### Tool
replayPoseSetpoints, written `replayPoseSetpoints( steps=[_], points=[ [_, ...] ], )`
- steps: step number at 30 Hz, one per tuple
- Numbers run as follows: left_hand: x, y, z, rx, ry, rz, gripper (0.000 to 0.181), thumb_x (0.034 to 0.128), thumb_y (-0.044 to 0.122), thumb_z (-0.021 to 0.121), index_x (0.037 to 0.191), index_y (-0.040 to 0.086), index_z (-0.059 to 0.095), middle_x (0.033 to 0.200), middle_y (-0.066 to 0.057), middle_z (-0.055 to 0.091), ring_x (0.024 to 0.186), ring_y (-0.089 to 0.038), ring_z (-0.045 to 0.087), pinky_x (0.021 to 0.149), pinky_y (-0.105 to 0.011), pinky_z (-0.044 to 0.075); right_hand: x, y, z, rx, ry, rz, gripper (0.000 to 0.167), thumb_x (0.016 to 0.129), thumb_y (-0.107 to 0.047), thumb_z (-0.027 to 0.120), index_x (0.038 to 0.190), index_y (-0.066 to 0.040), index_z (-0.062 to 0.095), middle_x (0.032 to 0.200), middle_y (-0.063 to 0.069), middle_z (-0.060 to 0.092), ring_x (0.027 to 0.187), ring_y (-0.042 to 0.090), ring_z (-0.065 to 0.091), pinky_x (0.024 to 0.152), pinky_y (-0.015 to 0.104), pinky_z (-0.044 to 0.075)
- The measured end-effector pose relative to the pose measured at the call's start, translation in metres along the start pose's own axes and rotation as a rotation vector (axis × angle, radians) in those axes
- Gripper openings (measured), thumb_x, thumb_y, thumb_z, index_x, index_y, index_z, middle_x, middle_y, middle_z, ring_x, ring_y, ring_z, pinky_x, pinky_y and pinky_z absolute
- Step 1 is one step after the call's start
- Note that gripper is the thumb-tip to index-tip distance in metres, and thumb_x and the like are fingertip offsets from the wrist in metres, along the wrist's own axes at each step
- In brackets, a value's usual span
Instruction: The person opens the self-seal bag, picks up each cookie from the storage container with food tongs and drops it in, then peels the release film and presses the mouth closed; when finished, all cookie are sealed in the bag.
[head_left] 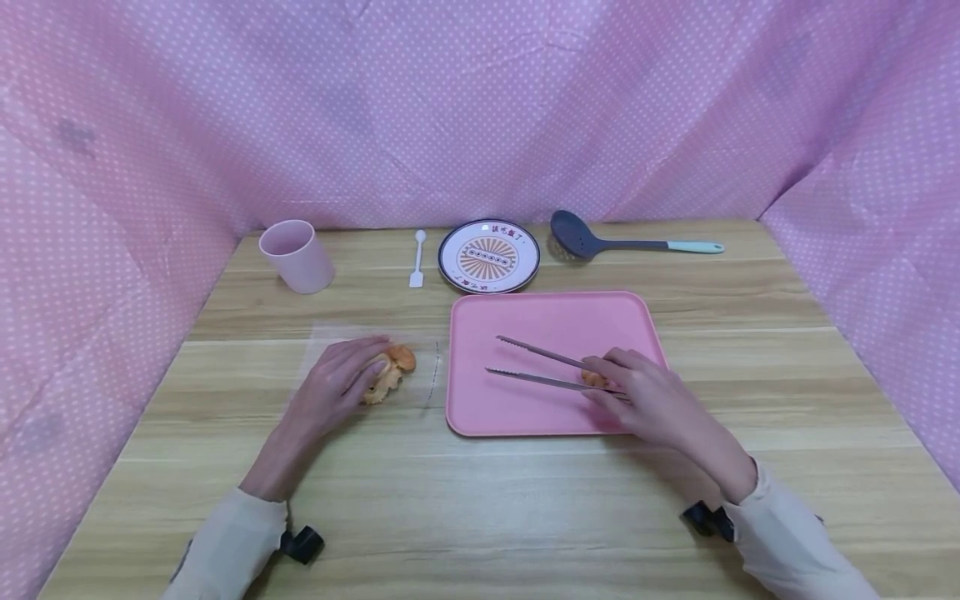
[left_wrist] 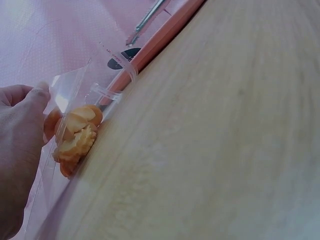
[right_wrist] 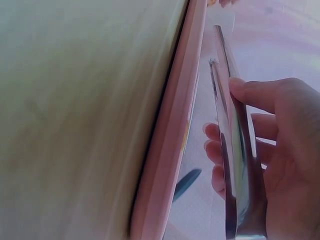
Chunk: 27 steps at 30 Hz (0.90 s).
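On the left of the table lies a clear plastic bag (head_left: 423,379) with several golden cookies (head_left: 386,379) inside. My left hand (head_left: 341,375) pinches the bag's film between thumb and fingers, beside the cookies; the left wrist view shows the cookies (left_wrist: 77,140) behind the film, touching or just above the table. Over the pink tray (head_left: 525,321), my right hand (head_left: 652,396) grips metal tongs (head_left: 536,379) around both arms. The tongs' toothed tips point left, apart, with nothing between them. One cookie (head_left: 595,378) on the tray is partly hidden behind the tongs and my right fingers.
A pink cup (head_left: 296,258) stands at the back left. Along the back lie a small white spoon (head_left: 418,260), a patterned plate (head_left: 489,257) and a dark slotted ladle (head_left: 600,242) with a mint handle end. Pink dotted cloth (head_left: 480,108) hangs behind the wooden table.
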<state>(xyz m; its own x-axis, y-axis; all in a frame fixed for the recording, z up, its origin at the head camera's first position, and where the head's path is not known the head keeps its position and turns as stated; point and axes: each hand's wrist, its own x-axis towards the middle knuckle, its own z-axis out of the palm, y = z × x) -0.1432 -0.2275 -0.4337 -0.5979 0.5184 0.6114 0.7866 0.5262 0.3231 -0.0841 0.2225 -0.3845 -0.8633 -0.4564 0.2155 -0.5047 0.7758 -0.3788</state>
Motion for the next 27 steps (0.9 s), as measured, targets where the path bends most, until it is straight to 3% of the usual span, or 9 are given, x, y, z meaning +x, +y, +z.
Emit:
replayPoseSetpoints(
  steps=[7, 15, 27],
  points=[
    [-0.001, 0.001, 0.000, 0.017, -0.012, -0.018, 0.030, 0.1047, 0.015, 0.060, 0.130, 0.000, 0.068, 0.136, -0.015, 0.066, 0.122, -0.038, 0.062, 0.104, -0.054, 0.045, -0.022, 0.011, -0.013, -0.044, 0.003, 0.029, 0.035, 0.091, -0.010, 0.079, 0.124, -0.005, 0.072, 0.102, 0.005, 0.067, 0.082, 0.016, 0.058, 0.068, 0.038, 0.055],
    [-0.001, 0.004, 0.000, 0.023, -0.034, -0.074, 0.032, 0.0993, 0.004, 0.065, 0.131, 0.003, 0.068, 0.135, -0.014, 0.067, 0.122, -0.037, 0.063, 0.103, -0.053, 0.046, -0.044, 0.026, -0.025, -0.076, 0.043, 0.031, 0.039, 0.087, -0.008, 0.079, 0.124, -0.004, 0.071, 0.106, 0.010, 0.068, 0.089, 0.025, 0.064, 0.072, 0.050, 0.057],
    [0.000, 0.004, -0.001, 0.019, -0.045, -0.078, 0.032, 0.0989, 0.004, 0.066, 0.131, 0.003, 0.068, 0.135, -0.013, 0.067, 0.123, -0.036, 0.062, 0.103, -0.053, 0.046, -0.068, 0.050, -0.034, -0.108, 0.087, 0.002, 0.042, 0.078, -0.005, 0.086, 0.118, -0.002, 0.074, 0.099, 0.002, 0.067, 0.077, 0.012, 0.057, 0.060, 0.034, 0.050]
  ],
)
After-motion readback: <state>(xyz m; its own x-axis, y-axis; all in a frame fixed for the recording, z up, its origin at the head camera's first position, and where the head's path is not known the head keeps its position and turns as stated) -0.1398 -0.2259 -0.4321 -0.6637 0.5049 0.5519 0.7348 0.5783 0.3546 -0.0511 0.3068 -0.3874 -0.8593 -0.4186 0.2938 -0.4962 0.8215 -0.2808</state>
